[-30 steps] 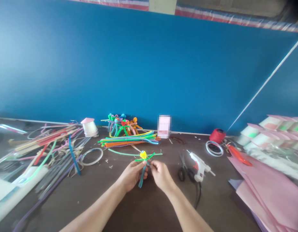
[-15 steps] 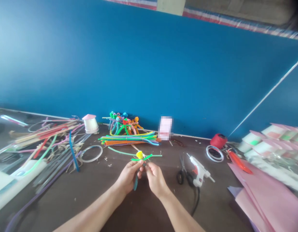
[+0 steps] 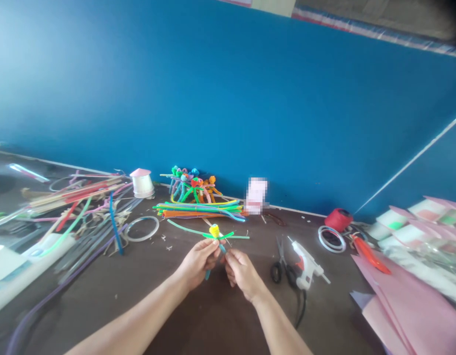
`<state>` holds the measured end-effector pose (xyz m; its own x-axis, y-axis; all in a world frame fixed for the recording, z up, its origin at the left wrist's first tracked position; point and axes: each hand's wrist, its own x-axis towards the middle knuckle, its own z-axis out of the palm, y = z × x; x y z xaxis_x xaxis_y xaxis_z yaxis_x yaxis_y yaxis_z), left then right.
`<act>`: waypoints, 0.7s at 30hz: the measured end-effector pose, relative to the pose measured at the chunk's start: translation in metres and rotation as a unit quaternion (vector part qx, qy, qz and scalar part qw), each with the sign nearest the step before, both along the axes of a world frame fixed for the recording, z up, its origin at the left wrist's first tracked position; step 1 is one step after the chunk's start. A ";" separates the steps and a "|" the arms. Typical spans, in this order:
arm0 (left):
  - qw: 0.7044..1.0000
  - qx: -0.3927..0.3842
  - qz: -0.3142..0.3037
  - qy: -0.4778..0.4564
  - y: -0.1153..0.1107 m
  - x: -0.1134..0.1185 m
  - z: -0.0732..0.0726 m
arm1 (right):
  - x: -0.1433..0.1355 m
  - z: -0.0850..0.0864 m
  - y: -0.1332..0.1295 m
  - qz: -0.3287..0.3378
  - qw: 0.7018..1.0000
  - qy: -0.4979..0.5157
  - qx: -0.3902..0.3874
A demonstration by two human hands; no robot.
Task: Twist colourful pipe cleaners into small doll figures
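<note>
Between my hands is a small pipe-cleaner figure (image 3: 214,230) with a coiled yellow head, green arms stuck out sideways and blue legs. My left hand (image 3: 198,262) pinches its body just below the green arms, and one blue leg pokes out under the fingers. With thumb and fingertips closed, my right hand (image 3: 244,272) grips the other blue leg, which slants down to the right. Just beyond the hands, a pale green pipe cleaner (image 3: 183,230) lies on the table. Behind it are a bundle of coloured pipe cleaners (image 3: 201,211) and several finished pipe-cleaner figures (image 3: 192,183).
On the right lie black-handled scissors (image 3: 281,261), a white glue gun (image 3: 305,264), white rings (image 3: 331,239), a red spool (image 3: 338,219) and pink sheets (image 3: 408,296). At left are loose sticks and pipe cleaners (image 3: 80,192), a white ring (image 3: 142,229) and a pink-topped cup (image 3: 142,183).
My right hand has moved slightly down and right, drawing the blue leg out from the body. My left hand still pinches the figure. The view has shifted slightly.
</note>
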<state>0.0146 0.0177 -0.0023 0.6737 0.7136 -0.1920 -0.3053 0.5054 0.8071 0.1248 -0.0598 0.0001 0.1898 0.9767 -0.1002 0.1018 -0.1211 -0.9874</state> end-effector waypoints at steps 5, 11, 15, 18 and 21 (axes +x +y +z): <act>0.999 -0.015 -0.036 -0.038 -0.005 0.001 0.004 | 0.008 0.008 -0.006 -0.024 0.985 -0.156 0.070; 0.998 0.043 0.009 0.046 -0.006 0.001 0.005 | 0.004 0.011 -0.005 -0.068 0.961 -0.241 0.114; 0.999 0.032 0.024 0.028 -0.004 0.001 0.005 | 0.000 0.008 -0.004 -0.047 0.974 -0.201 0.094; 0.999 -0.011 0.034 -0.010 0.000 0.001 0.004 | 0.005 0.005 -0.005 -0.068 0.974 -0.201 0.081; 0.998 -0.036 0.036 -0.044 0.003 0.000 0.003 | 0.016 0.001 -0.004 -0.140 0.961 -0.220 0.094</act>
<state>0.0146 0.0209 0.0008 0.6373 0.7478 -0.1863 -0.4119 0.5349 0.7377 0.1406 -0.0639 0.0013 0.4306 0.8745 0.2234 0.5042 -0.0277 -0.8631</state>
